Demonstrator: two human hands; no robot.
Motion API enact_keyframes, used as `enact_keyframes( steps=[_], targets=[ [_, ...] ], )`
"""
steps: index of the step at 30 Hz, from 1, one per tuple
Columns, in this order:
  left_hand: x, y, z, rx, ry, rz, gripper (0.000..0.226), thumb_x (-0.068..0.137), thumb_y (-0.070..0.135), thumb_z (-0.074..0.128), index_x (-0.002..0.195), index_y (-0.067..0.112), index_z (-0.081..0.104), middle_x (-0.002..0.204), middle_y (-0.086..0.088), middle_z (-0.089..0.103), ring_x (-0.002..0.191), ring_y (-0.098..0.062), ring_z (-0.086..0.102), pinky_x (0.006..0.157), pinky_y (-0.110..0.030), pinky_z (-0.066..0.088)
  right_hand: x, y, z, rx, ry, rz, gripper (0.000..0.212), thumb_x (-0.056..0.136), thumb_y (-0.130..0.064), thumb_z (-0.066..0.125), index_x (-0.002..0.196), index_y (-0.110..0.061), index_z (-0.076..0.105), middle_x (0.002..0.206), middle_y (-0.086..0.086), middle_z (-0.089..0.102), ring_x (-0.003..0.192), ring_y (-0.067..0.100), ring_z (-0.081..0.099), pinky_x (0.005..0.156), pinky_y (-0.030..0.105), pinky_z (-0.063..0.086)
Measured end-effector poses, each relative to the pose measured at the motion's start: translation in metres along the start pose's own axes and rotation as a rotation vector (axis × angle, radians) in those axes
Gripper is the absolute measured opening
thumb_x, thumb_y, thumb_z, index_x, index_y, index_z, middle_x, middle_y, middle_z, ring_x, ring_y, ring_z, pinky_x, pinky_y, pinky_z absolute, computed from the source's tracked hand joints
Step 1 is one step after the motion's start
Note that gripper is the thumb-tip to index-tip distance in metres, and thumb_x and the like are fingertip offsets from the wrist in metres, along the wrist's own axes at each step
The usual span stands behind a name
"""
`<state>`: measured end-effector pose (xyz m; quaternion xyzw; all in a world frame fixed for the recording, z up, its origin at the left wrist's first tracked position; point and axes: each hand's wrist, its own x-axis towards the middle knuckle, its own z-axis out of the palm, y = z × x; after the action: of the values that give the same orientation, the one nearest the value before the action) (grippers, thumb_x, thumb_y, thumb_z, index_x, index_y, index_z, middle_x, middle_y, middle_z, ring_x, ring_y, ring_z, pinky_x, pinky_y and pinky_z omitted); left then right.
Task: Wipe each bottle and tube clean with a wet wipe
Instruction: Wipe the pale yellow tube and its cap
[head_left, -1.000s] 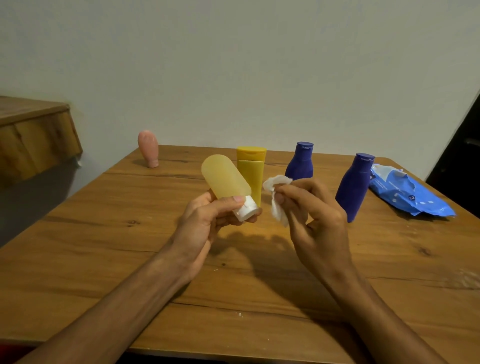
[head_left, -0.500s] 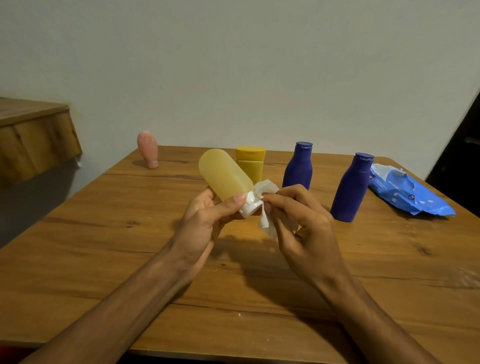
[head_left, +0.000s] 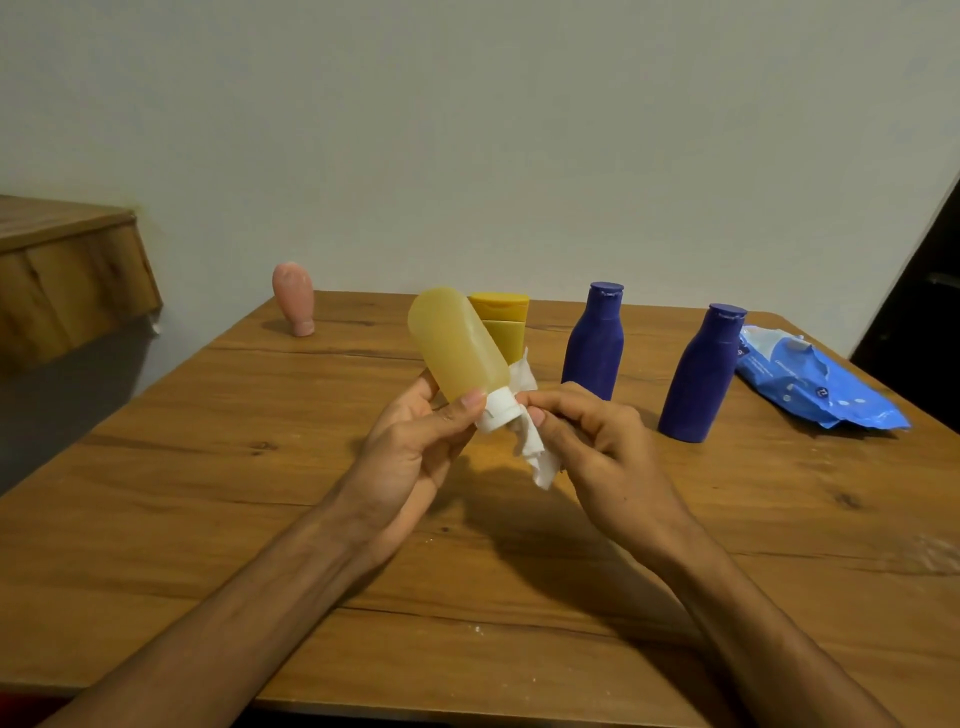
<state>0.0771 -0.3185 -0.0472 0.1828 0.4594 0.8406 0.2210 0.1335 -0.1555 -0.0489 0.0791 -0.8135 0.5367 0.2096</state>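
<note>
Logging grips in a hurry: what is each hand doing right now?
Left hand: grips the pale yellow bottle near its white cap.
Right hand: pinches the wet wipe at that cap.

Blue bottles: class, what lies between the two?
Nothing: the wooden table is bare between the left blue bottle and the right blue bottle, in the head view.

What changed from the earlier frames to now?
The right hand moved the wet wipe left, from clear of the pale yellow bottle onto its white cap. Nothing was taken or released: the left hand still grips the bottle near the cap. The yellow tube, blue bottles, pink bottle and wipes pack stayed put.
</note>
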Motion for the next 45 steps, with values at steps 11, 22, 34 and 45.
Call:
enact_keyframes(
  steps=[11, 22, 34, 45],
  targets=[
    [0.001, -0.002, -0.005, 0.124, 0.169, -0.007, 0.068, 0.071, 0.026, 0.074, 0.131, 0.007, 0.051, 0.110, -0.010, 0.073, 0.104, -0.022, 0.067, 0.091, -0.036, 0.049, -0.005, 0.005, 0.006, -0.412, 0.148, -0.504, 0.029, 0.090, -0.023, 0.056, 0.115, -0.012, 0.064, 0.106, 0.002, 0.058, 0.096, 0.013, 0.057, 0.073, 0.028, 0.053],
    [-0.005, 0.004, 0.005, 0.009, 0.143, -0.108, 0.058, 0.070, 0.019, 0.065, 0.124, 0.000, 0.056, 0.102, -0.015, 0.072, 0.089, -0.023, 0.070, 0.085, -0.039, 0.054, -0.003, 0.009, 0.004, -0.564, 0.210, -0.682, 0.025, 0.090, -0.022, 0.057, 0.103, -0.004, 0.069, 0.100, 0.011, 0.066, 0.089, 0.020, 0.064, 0.065, 0.035, 0.055],
    [-0.001, 0.001, 0.000, 0.036, 0.213, -0.104, 0.066, 0.068, 0.018, 0.071, 0.128, 0.002, 0.050, 0.103, -0.014, 0.073, 0.090, -0.023, 0.071, 0.080, -0.039, 0.055, -0.005, 0.005, 0.007, -0.494, 0.173, -0.648, 0.023, 0.087, -0.020, 0.060, 0.103, -0.005, 0.069, 0.103, 0.008, 0.063, 0.094, 0.012, 0.059, 0.077, 0.017, 0.051],
    [-0.001, 0.007, -0.002, 0.040, 0.045, -0.120, 0.045, 0.076, 0.022, 0.071, 0.115, 0.003, 0.059, 0.099, -0.015, 0.072, 0.087, -0.024, 0.070, 0.080, -0.037, 0.060, -0.002, 0.006, 0.003, -0.344, 0.243, -0.484, 0.024, 0.086, -0.017, 0.063, 0.108, -0.009, 0.067, 0.105, 0.003, 0.063, 0.098, 0.009, 0.059, 0.079, 0.019, 0.052]
  ],
)
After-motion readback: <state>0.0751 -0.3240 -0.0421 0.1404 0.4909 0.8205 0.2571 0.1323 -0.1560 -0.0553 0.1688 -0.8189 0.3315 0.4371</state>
